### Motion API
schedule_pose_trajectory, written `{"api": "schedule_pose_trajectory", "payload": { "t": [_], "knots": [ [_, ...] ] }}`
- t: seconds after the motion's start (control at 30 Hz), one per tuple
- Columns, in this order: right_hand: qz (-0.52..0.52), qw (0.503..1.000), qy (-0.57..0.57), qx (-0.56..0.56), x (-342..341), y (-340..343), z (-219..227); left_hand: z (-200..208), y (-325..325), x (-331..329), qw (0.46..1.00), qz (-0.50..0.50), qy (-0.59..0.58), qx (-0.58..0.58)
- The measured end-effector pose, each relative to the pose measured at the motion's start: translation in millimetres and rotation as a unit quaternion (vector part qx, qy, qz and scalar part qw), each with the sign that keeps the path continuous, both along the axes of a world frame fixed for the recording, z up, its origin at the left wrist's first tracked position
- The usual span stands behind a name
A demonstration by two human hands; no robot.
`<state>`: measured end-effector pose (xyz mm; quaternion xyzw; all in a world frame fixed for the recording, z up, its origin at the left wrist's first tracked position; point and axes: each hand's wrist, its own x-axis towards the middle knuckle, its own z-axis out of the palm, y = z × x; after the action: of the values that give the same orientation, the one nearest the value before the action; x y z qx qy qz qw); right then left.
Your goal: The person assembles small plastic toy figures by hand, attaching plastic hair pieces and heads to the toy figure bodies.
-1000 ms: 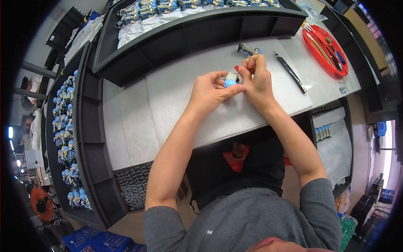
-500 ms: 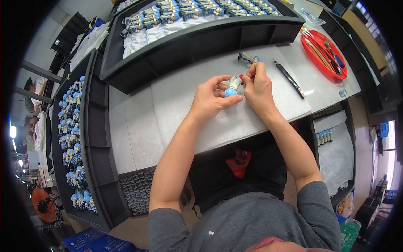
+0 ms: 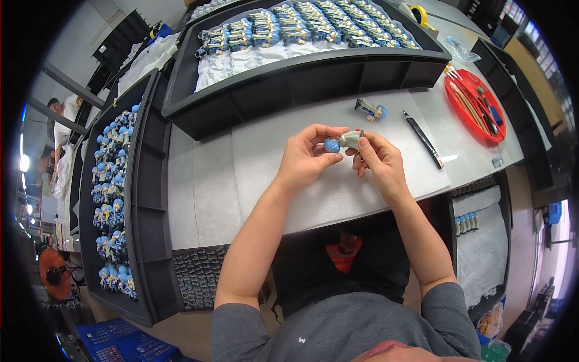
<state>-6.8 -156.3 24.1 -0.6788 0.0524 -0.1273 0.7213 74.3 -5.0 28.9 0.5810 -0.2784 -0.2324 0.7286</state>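
Note:
A small figurine (image 3: 350, 140) with a blue head and a pale body lies sideways between my hands, above the white sheet. Its head end is in the fingers of my left hand (image 3: 306, 155). The fingers and thumb of my right hand (image 3: 385, 166) close round the other end, where a bit of red shows. A second blue-haired figurine (image 3: 370, 109) lies on the sheet just beyond my hands. To the right of it rests a slim black craft knife (image 3: 423, 140).
A black crate (image 3: 289, 73) of figurines in rows spans the back. Another black crate (image 3: 148, 199) with figurines stands at left. At right are a red tray (image 3: 461, 111) of brushes and tools, yellow tape (image 3: 418, 13), and a lower crate (image 3: 482, 253) with a few figurines.
The held figurine has turned from upside down to sideways. My right hand has come away from beside the lying figurine and now grips the held one's base. The view has shifted slightly.

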Motion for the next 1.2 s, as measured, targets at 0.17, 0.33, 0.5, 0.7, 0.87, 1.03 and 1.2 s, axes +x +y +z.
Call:
{"api": "schedule_pose_trajectory", "payload": {
  "t": [0.17, 0.33, 0.5, 0.7, 0.87, 1.03, 1.2],
  "knots": [
    [-0.004, 0.997, -0.077, 0.005, -5, 6, -14, -1, -1, -2, 0.999, 0.035, 0.028, 0.002],
    [-0.03, 0.983, -0.137, -0.116, -7, 10, -15, 3, 4, 0, 0.992, -0.014, 0.124, 0.021],
    [0.003, 0.976, -0.14, -0.168, -7, 12, -8, -3, 4, 4, 0.988, 0.014, 0.135, -0.075],
    [0.004, 0.991, -0.067, -0.118, -7, 12, -10, -4, 4, 4, 0.989, 0.02, 0.128, -0.076],
    [-0.013, 0.993, -0.075, -0.085, -8, 12, -10, -9, 4, 5, 0.99, 0.032, 0.124, -0.064],
    [-0.043, 0.982, -0.098, -0.154, -7, 10, -12, -2, 5, 2, 0.986, 0.031, 0.161, -0.026],
    [-0.056, 0.98, -0.1, -0.161, -8, 10, -11, -6, 6, 5, 0.994, 0.023, 0.111, -0.008]
  ]
}}
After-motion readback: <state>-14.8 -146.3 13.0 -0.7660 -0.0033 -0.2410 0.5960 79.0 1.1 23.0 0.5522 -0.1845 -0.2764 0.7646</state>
